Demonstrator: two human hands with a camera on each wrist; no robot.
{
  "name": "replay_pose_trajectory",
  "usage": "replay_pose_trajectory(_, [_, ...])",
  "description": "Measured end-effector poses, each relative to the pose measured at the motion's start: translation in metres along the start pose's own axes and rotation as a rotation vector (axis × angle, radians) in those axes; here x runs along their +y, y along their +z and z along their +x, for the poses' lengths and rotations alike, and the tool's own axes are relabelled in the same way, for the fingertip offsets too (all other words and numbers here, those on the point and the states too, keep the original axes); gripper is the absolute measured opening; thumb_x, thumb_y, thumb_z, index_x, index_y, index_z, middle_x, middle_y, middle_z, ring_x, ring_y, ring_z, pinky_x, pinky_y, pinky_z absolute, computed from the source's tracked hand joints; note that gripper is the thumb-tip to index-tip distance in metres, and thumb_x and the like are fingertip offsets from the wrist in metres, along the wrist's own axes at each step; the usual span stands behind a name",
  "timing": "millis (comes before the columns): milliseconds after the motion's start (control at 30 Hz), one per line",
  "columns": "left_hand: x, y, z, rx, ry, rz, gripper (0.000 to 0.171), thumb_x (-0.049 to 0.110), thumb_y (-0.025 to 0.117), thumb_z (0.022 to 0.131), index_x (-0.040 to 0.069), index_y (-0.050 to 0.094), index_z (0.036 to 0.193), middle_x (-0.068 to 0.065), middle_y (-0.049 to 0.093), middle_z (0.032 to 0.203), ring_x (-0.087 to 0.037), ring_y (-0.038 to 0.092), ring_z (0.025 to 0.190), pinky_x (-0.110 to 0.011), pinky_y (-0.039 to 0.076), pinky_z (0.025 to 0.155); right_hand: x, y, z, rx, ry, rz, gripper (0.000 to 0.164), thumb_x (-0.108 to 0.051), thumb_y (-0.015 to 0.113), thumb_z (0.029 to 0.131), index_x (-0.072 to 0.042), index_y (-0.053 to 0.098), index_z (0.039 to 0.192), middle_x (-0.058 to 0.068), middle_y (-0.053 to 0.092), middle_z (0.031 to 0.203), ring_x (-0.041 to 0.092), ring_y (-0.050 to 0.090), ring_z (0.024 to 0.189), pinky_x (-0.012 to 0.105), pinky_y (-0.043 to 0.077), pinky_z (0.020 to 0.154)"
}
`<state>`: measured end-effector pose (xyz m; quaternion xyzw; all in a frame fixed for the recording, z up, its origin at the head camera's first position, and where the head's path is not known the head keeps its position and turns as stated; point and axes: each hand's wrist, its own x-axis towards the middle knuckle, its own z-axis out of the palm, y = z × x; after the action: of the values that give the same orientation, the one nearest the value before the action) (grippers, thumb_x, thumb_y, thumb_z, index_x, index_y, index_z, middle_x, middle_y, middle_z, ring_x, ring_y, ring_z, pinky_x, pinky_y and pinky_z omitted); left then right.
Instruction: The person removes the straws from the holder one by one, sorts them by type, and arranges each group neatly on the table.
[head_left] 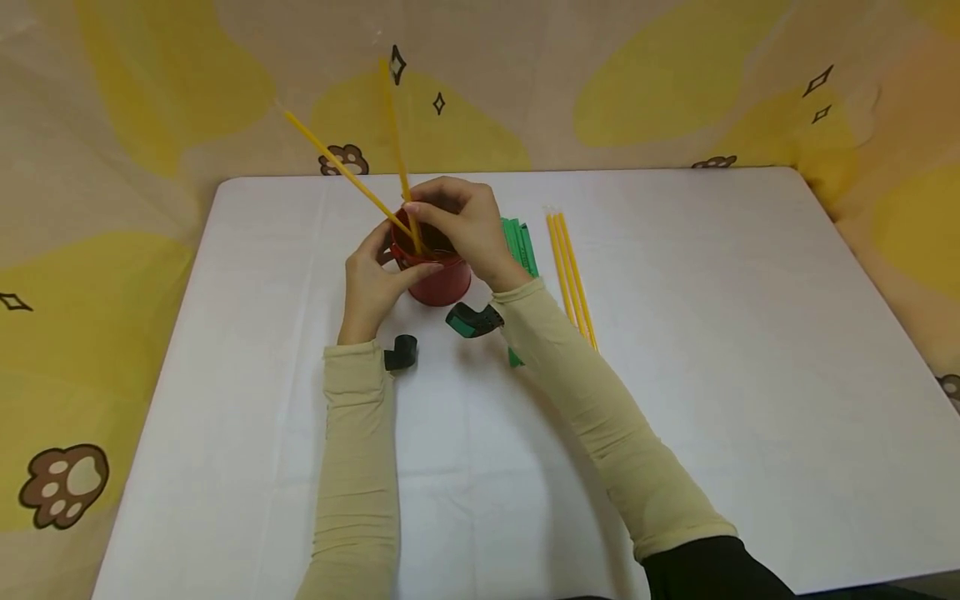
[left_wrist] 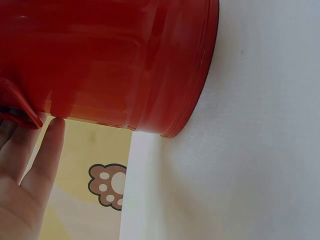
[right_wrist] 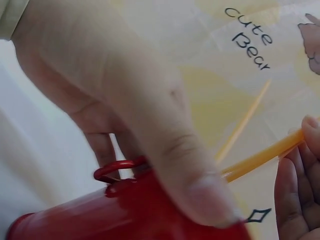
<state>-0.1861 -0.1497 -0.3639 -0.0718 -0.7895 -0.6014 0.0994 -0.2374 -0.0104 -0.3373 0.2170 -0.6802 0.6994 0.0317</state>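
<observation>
A small red bucket (head_left: 441, 285) with little loops on its side stands on the white table. My left hand (head_left: 367, 292) grips it, thumb along the near rim and fingers round the far side; in the left wrist view two fingertips touch the red wall (left_wrist: 100, 65). Between thumb and fingers my right hand (head_left: 468, 229) pinches a thin yellow stick (head_left: 396, 133) that rises nearly upright from the bucket. A second yellow stick (head_left: 345, 171) leans out to the left. The right wrist view shows the pinched stick (right_wrist: 262, 157) close up; the lower ends are hidden inside.
Right of the bucket lie several green sticks (head_left: 520, 242), partly hidden under my right forearm. Three yellow sticks (head_left: 570, 267) lie beside them. Dark wrist cameras (head_left: 474, 320) hang close to the tabletop (head_left: 712, 333). A patterned yellow cloth (head_left: 675, 83) rises behind the table.
</observation>
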Motion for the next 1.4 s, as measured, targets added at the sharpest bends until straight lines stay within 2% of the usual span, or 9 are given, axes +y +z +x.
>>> replay_pose_trajectory(100, [-0.002,0.001,0.001,0.001,-0.003,0.004,0.06,0.006,0.079,0.076,-0.006,0.053,0.128,-0.02,0.059,0.121,-0.027,0.055,0.112,-0.035,0.044,0.099,-0.007,-0.004,-0.002,0.041,-0.006,0.004,0.015,0.002,0.067,0.084,0.011,0.066,0.096,0.011,0.068,0.087,0.018,0.063,0.079,0.039,0.054,0.077])
replay_pose_trajectory(333, [-0.034,0.003,0.01,0.01,-0.01,-0.021,0.065,0.012,0.082,0.073,0.002,0.054,0.13,-0.012,0.06,0.123,-0.021,0.055,0.114,-0.033,0.044,0.099,-0.028,-0.015,-0.007,0.111,-0.001,0.044,0.012,0.002,0.068,0.084,0.009,0.067,0.094,0.007,0.069,0.085,0.021,0.063,0.08,0.038,0.053,0.079])
replay_pose_trajectory(400, [-0.037,0.004,0.011,0.01,-0.01,-0.025,0.066,0.014,0.083,0.072,0.005,0.054,0.131,-0.01,0.06,0.123,-0.019,0.055,0.114,-0.033,0.044,0.099,-0.034,-0.019,-0.008,0.126,-0.013,0.066,0.01,0.003,0.067,0.084,0.008,0.067,0.093,0.005,0.069,0.085,0.021,0.063,0.081,0.037,0.053,0.081])
replay_pose_trajectory(533, [-0.038,0.004,0.01,0.011,-0.014,-0.026,0.067,0.019,0.083,0.073,0.007,0.054,0.131,-0.007,0.059,0.125,-0.018,0.054,0.115,-0.032,0.043,0.099,-0.042,-0.025,-0.01,0.148,-0.058,0.107,0.009,0.005,0.066,0.084,0.008,0.067,0.093,0.004,0.069,0.085,0.023,0.063,0.083,0.035,0.052,0.084])
replay_pose_trajectory(767, [-0.037,0.005,0.01,0.029,-0.014,-0.012,0.069,0.021,0.085,0.07,0.007,0.055,0.131,-0.007,0.06,0.124,-0.017,0.055,0.112,-0.031,0.045,0.097,-0.055,-0.031,-0.013,0.211,-0.116,0.187,0.007,0.008,0.064,0.085,0.005,0.068,0.089,0.006,0.07,0.084,0.026,0.064,0.082,0.039,0.052,0.085])
replay_pose_trajectory(1000, [-0.037,0.004,0.01,0.031,0.003,-0.017,0.068,0.019,0.085,0.069,0.006,0.056,0.129,-0.007,0.061,0.122,-0.016,0.056,0.11,-0.03,0.046,0.096,-0.067,-0.037,-0.015,0.275,-0.222,0.264,0.017,0.015,0.061,0.083,0.0,0.069,0.081,0.009,0.069,0.081,0.024,0.064,0.075,0.038,0.052,0.079])
replay_pose_trajectory(1400, [-0.037,0.006,0.01,0.024,-0.003,-0.035,0.066,0.016,0.084,0.071,0.006,0.056,0.13,-0.009,0.061,0.123,-0.018,0.055,0.112,-0.033,0.045,0.097,-0.07,-0.056,-0.023,0.294,-0.25,0.283,0.023,0.019,0.057,0.083,0.0,0.069,0.08,0.01,0.069,0.082,0.022,0.065,0.074,0.035,0.053,0.076])
